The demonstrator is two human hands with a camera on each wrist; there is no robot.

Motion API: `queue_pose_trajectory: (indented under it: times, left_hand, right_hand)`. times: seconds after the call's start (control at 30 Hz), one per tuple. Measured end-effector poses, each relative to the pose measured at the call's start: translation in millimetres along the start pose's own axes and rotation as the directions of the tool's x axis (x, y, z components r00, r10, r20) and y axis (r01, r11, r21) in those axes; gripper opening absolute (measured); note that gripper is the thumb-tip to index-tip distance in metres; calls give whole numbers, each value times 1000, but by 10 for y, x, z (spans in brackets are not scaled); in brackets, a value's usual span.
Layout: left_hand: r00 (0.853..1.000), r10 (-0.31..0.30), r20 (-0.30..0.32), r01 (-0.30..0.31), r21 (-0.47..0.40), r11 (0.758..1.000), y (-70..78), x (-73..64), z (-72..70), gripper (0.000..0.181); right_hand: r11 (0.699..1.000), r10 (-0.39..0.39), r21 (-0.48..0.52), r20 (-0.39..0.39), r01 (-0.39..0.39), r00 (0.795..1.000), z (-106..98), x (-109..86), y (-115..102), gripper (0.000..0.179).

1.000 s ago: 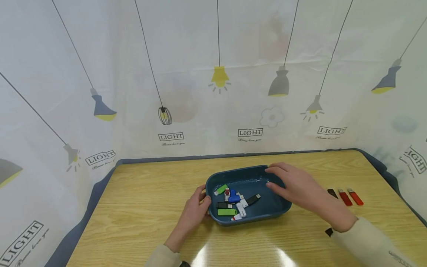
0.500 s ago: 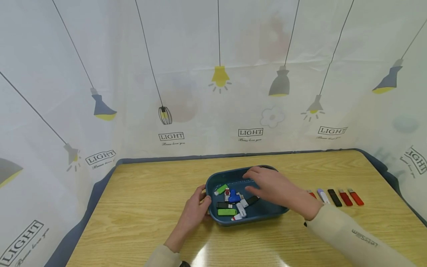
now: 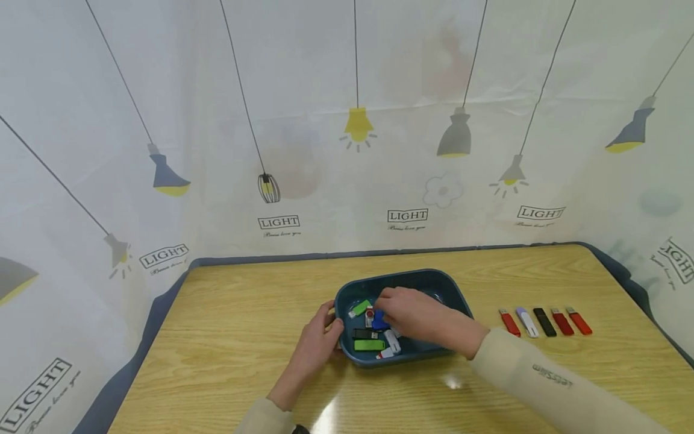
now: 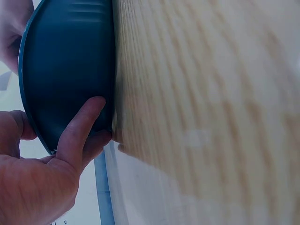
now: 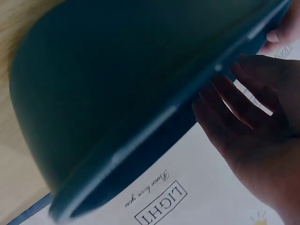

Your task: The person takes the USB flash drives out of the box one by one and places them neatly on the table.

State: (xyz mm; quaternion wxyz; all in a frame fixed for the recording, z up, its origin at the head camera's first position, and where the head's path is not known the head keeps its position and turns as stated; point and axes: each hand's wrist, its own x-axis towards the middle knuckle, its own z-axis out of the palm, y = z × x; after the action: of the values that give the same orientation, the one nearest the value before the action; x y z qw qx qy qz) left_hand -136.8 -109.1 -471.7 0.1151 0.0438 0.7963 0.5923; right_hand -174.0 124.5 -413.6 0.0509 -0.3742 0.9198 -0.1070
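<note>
At its left end, a dark blue-green tray (image 3: pixel 358 363) is gripped by my left hand (image 3: pixel 320 333), thumb at the rim and fingers along the outer wall (image 4: pixel 70 61). Inside lie several USB flash drives: a blue one (image 3: pixel 378 320), two green ones, among them a bright green one (image 3: pixel 368 345), a black one (image 3: pixel 364 334), a white one (image 3: pixel 392 342) and others. Reaching into the tray, my right hand (image 3: pixel 409 308) has its fingers down at the blue drive. Its fingertips are hidden, also behind the rim in the right wrist view, so a pinch cannot be confirmed.
Right of the tray, several USB flash drives lie in a row on the wooden table (image 3: pixel 233 337): a red one (image 3: pixel 509 322), a white-and-lavender one (image 3: pixel 526 322), a black one (image 3: pixel 544 322), a dark red one (image 3: pixel 562 322) and another red one (image 3: pixel 579 320). A lamp-printed curtain (image 3: pixel 314 150) hangs behind.
My right hand has moved left from over the tray's right end and down to the drives inside. The row at right has come out from behind my right arm. My left hand stays put.
</note>
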Motion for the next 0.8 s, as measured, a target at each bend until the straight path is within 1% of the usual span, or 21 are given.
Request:
queue_pose_trajectory:
  times: [0.17, 0.37, 0.63, 0.73, 0.8]
  left_hand:
    - [1000, 5, 0, -5, 13, 1000, 12, 1, 0, 53]
    - [1000, 12, 10, -12, 13, 1000, -8, 12, -6, 53]
    - [1000, 11, 3, -11, 39, 999, -11, 19, -9, 52]
    - [1000, 9, 1, -9, 46, 999, -4, 19, -6, 51]
    - [1000, 8, -3, -8, 45, 999, -1, 19, -4, 52]
  right_hand:
    - [999, -24, -30, 18, 24, 1000, 79, 49, -15, 24]
    - [998, -25, -63, 55, 29, 998, 158, 117, -3, 28]
    - [997, -43, -65, 43, 46, 998, 214, 156, 23, 21]
    - [996, -46, -69, 49, 50, 998, 218, 143, 44, 21]
    - [997, -34, -73, 59, 38, 998, 209, 127, 59, 22]
